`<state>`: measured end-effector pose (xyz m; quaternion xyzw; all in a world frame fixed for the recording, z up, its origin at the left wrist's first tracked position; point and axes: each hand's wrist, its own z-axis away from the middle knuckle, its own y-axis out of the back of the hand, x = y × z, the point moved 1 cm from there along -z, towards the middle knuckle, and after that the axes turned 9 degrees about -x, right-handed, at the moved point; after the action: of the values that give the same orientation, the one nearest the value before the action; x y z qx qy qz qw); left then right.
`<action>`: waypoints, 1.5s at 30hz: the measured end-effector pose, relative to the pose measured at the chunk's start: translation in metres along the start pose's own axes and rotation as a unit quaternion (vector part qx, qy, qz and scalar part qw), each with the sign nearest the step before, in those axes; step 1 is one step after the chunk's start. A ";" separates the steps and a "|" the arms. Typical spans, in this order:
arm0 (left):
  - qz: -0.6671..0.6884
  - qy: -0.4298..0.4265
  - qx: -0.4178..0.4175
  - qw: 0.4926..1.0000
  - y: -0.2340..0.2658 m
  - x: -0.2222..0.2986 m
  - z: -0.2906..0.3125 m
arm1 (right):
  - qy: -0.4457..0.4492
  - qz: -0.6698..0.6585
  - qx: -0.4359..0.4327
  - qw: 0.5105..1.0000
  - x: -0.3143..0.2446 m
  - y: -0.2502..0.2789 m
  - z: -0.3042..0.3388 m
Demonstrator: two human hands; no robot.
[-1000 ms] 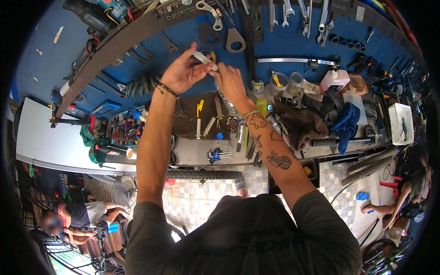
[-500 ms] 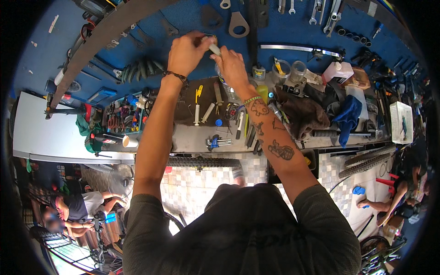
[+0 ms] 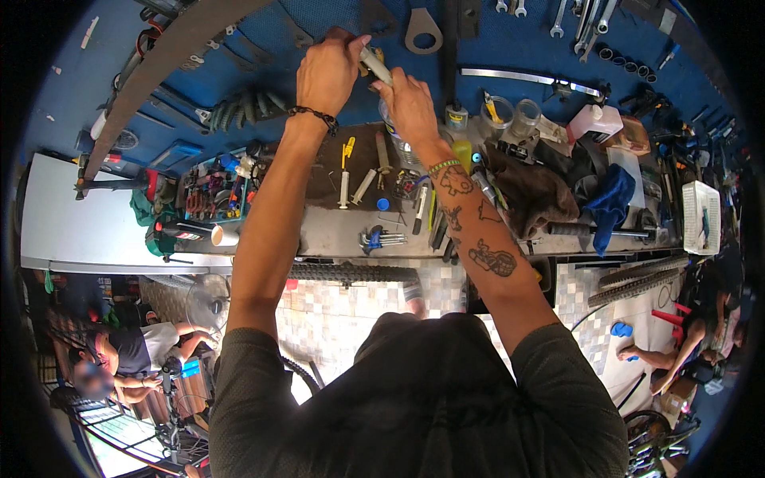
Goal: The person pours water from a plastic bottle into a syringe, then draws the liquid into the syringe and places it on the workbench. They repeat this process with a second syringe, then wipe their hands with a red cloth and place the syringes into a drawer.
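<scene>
Pale syringe [image 3: 374, 65], gripped by both hands, left [image 3: 327, 73], right [image 3: 410, 107], white bottle [image 3: 594, 123] on bench

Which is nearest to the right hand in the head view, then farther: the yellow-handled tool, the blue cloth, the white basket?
From the right hand:
1. Yellow-handled tool, just lower left on the bench.
2. Blue cloth, lower right.
3. White basket, far right end.
</scene>
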<state>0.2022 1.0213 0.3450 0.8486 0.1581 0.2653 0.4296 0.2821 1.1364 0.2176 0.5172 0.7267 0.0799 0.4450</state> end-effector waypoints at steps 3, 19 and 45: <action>0.163 0.011 -0.020 0.986 0.009 0.015 -0.006 | 0.005 0.011 0.001 1.000 0.010 0.003 0.000; 0.555 0.217 -0.341 0.727 0.032 -0.017 0.005 | 0.006 -0.011 -0.046 0.999 0.012 0.010 0.001; 0.221 0.208 -0.251 0.919 -0.110 -0.146 0.278 | -0.101 -0.306 0.039 0.946 0.036 0.087 0.101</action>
<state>0.2423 0.8336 0.0732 0.6517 -0.0192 0.5549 0.5167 0.4124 1.1708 0.1872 0.2923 0.8037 -0.1412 0.4987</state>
